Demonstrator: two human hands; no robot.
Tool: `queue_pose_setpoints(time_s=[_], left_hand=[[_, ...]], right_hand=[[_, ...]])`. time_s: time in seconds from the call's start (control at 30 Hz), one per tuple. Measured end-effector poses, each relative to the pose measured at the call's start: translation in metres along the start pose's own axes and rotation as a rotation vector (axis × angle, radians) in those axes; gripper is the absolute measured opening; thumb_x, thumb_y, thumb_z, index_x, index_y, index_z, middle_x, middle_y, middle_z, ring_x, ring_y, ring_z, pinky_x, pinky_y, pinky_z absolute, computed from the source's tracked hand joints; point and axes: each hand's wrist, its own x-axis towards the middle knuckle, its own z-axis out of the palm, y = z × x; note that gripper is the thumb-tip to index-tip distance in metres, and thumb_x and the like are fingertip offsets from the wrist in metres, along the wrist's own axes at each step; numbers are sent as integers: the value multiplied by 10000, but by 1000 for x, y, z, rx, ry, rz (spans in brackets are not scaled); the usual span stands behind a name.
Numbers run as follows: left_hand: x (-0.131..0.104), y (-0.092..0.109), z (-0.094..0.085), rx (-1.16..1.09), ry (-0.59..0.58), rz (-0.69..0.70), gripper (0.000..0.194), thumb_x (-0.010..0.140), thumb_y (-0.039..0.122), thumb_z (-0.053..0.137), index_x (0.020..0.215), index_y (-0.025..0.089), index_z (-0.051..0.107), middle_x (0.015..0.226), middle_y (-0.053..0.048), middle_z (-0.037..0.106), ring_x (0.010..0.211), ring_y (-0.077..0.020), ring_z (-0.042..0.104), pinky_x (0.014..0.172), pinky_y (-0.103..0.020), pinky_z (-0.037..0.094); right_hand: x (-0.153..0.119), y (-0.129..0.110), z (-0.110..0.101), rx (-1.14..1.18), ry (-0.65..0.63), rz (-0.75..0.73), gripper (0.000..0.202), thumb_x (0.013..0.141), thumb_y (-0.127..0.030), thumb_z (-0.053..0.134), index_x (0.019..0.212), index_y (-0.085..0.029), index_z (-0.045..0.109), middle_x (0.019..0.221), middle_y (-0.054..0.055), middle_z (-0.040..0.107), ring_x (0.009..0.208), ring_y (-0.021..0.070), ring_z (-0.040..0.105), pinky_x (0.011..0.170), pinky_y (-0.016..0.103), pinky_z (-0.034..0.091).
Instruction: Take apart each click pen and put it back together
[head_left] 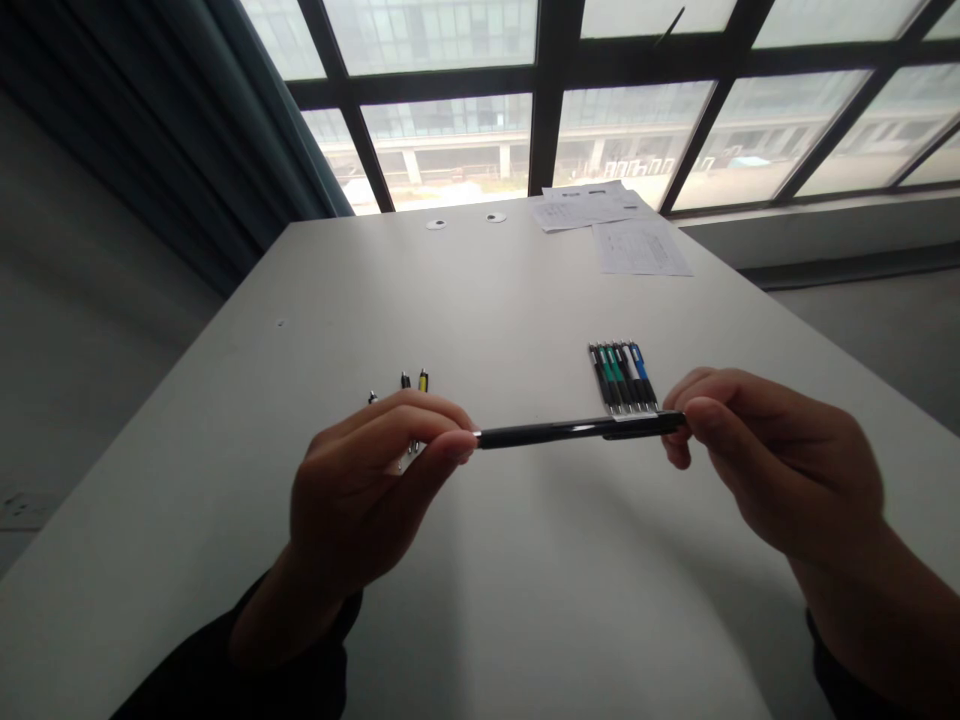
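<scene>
A black pen (pixel 555 433) is stretched level between my two hands, above the white table. My left hand (pixel 375 480) pinches its tip end, and my right hand (pixel 780 460) pinches the clip end between thumb and fingers. Beyond the pen, near my right hand, several pens (pixel 622 378) lie side by side in a row, with black, green, white and blue parts. Partly hidden behind my left hand are a few more pens, one of them with a yellow part (pixel 424 381).
The white table (pixel 480 300) reaches to a window with dark frames. Printed papers (pixel 643 248) lie at its far right edge. Two small white round items (pixel 436 225) sit at the far edge. A dark curtain (pixel 172 120) hangs at the left.
</scene>
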Motion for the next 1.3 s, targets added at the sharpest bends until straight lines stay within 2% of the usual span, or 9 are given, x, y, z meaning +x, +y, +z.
queue_pose_setpoints(time_s=[0.27,0.6,1.07,1.3], left_hand=[[2,3,1,-1,-4,-10,173,914,110,675,754,174,685,765,-7,732,634,-109,684,587,-214,568],[2,1,2,6,-19,-7,228,942,153,642,716,178,661,712,-12,712,602,-115,671,525,-220,538],[-1,1,3,-22,-40,-39,284,949,129,607,670,180,622,663,-4,687,588,-112,659,515,-222,525],[-3,-1,4,-37,-46,-24,325,985,144,561,663,181,585,629,-2,652,565,-108,634,493,-226,505]], right_hand=[[-2,6,-1,11,-27,-14,249,1017,-280,570,789,-217,650,668,17,595,611,172,556,581,341,413],[-2,4,0,-17,-33,-1,316,1031,-317,543,742,-213,621,632,12,572,566,159,534,552,328,399],[-3,6,1,-36,-42,-7,400,1044,-329,514,665,-205,553,589,-2,531,516,139,497,516,315,368],[-2,7,1,-36,-83,-45,402,1058,-273,483,665,-201,532,579,-15,512,502,119,487,487,296,361]])
